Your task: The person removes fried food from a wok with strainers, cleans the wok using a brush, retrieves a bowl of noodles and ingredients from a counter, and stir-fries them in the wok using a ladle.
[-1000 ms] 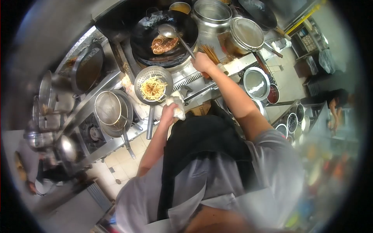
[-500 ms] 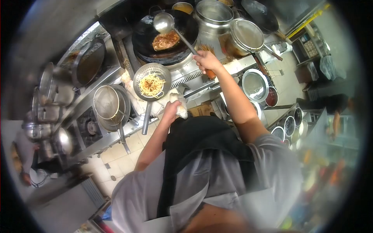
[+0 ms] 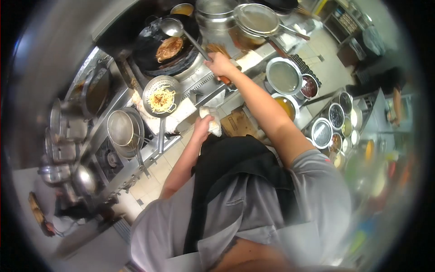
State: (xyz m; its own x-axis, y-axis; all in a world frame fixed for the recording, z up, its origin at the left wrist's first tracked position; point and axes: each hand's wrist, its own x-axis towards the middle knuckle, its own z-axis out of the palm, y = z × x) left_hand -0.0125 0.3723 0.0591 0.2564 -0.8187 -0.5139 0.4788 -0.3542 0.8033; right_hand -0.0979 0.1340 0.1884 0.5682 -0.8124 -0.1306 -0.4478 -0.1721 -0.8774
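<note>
My right hand [image 3: 220, 65] is closed around the wooden-ended handle of a long metal ladle [image 3: 171, 27]. The ladle's bowl is over the far side of a black wok [image 3: 144, 51]. Brown, saucy food [image 3: 169, 49] lies in the wok; its kind is unclear. In my left hand [image 3: 202, 128] is a bunched white cloth [image 3: 211, 121], held near the counter's front edge. Left of that hand, a perforated strainer [image 3: 152, 87] rests at the counter edge, its handle toward me. Noodle-like pale strips with brown bits [image 3: 162, 99] lie inside it.
A mesh strainer [image 3: 121, 128] sits over a pan on the left burner. Another strainer [image 3: 258, 19] rests on a pot behind the right hand. Tubs of liquid [image 3: 283, 76] and several ingredient containers [image 3: 336, 115] stand rightward. A person's arm [image 3: 397, 106] appears far right.
The view has turned and the stove sits further left in it. My left hand with the cloth is further from the perforated strainer. The ladle stays over the wok.
</note>
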